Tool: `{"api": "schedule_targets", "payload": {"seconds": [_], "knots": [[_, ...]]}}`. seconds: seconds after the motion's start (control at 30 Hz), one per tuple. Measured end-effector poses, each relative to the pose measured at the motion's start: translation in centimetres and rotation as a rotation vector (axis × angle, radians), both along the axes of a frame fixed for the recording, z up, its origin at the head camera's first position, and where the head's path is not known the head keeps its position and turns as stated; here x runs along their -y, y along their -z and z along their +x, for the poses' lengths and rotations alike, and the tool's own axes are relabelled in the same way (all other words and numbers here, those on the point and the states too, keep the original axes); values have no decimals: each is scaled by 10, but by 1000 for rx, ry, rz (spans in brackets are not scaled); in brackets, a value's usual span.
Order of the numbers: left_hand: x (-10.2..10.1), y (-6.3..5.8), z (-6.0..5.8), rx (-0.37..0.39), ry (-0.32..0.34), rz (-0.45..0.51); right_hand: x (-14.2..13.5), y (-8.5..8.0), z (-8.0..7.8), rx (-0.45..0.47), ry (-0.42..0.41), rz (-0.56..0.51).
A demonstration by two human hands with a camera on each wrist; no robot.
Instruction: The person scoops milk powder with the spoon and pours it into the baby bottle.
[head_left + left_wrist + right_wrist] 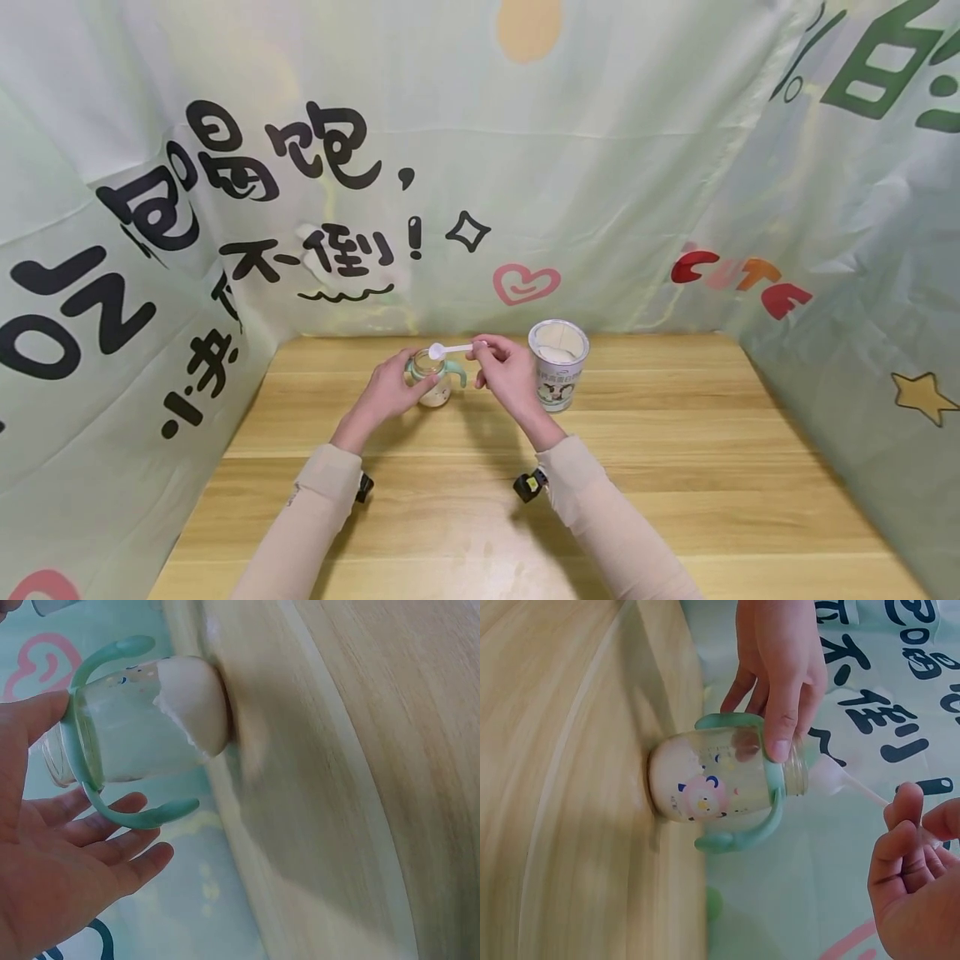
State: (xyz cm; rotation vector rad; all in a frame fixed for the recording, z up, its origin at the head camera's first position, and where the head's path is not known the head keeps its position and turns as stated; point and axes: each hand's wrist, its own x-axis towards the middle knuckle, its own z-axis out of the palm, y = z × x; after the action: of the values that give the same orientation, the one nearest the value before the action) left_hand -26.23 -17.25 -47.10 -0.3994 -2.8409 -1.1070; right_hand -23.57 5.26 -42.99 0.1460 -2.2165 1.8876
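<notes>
A clear baby bottle [731,769] with a green two-handled ring and a printed cartoon animal stands upright on the table. White powder [193,705] lies in its bottom, banked higher on one side. My left hand [389,387] holds the bottle near its neck, thumb on one side and fingers on the other. Between thumb and fingers, my right hand [507,372] pinches the handle of a white measuring scoop [437,352]. The scoop's bowl is right at the bottle's uncapped mouth. What the bowl contains is hard to make out.
An open milk powder can [556,392] with a cow print stands just right of my right hand, pale powder visible inside. The wooden table [660,467] meets printed cloth [615,192] at the back and both sides.
</notes>
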Motion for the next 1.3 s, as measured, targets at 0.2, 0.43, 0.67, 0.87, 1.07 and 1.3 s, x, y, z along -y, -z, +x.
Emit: {"api": "schedule_targets", "payload": {"seconds": [0.2, 0.43, 0.67, 0.87, 1.07, 1.3], "knots": [[-3, -2, -2, -15, 19, -22, -11, -6, 2, -19, 24, -23], [-9, -12, -7, -38, 46, -17, -24, -12, 4, -38, 53, -30], [-17, -21, -10, -76, 87, -9, -33, -15, 4, -36, 69, -74], [-23, -22, -12, -51, 106, 12, -44, -19, 8, -33, 91, -119], [-32, -25, -15, -58, 127, 17, -58, -22, 7, -56, 118, -134], [-47, -32, -18, -108, 162, 41, -75, -28, 6, -22, 173, -95]]}}
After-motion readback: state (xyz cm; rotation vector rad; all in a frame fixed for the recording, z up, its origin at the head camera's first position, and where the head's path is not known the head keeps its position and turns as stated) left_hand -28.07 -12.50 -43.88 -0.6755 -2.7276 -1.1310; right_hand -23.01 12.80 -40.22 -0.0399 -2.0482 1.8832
